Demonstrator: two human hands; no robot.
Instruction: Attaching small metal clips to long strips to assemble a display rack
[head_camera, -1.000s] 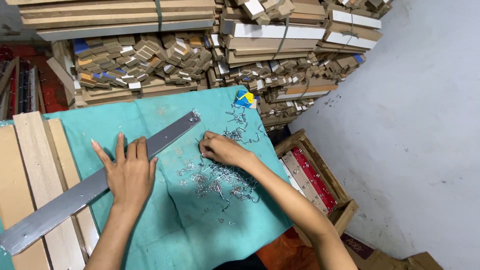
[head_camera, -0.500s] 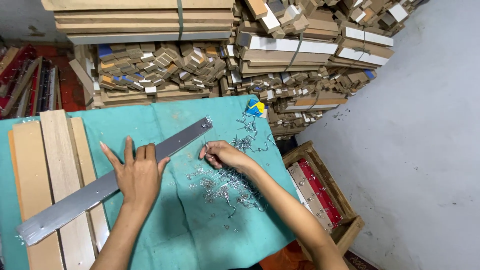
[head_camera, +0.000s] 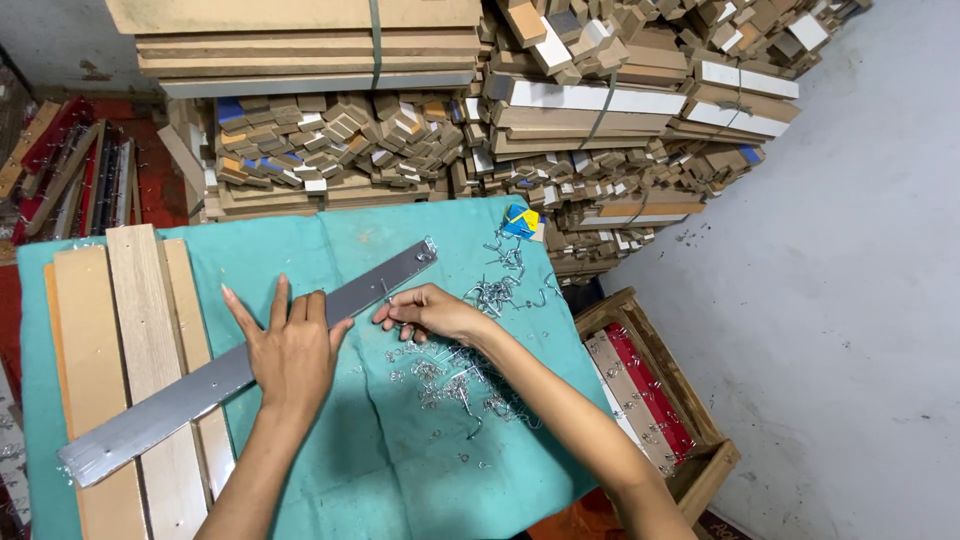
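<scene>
On teal cloth (head_camera: 300, 260), centre: grey metal strip (head_camera: 250, 365) runs 8 to 2 o'clock, long, flat, dull, w/ small holes, partly over wooden slats (head_camera: 150, 330); left hand (head_camera: 290, 350) pressed flat on it, fingers spread, gripping nothing; right hand (head_camera: 430, 312) pinched at strip's edge, contents can't be told; risk: strip may slide on loose cloth if pressure eases; small metal hooks (head_camera: 450, 375) at 4 o'clock may scatter

Soft, even light falls from above, fairly bright on the teal cloth (head_camera: 400, 450) and pale wall (head_camera: 850, 300). Shadows under the hands are faint. No glare. Focus is sharp at centre; wide-angle bending curves the edges, and corners darken.
</scene>
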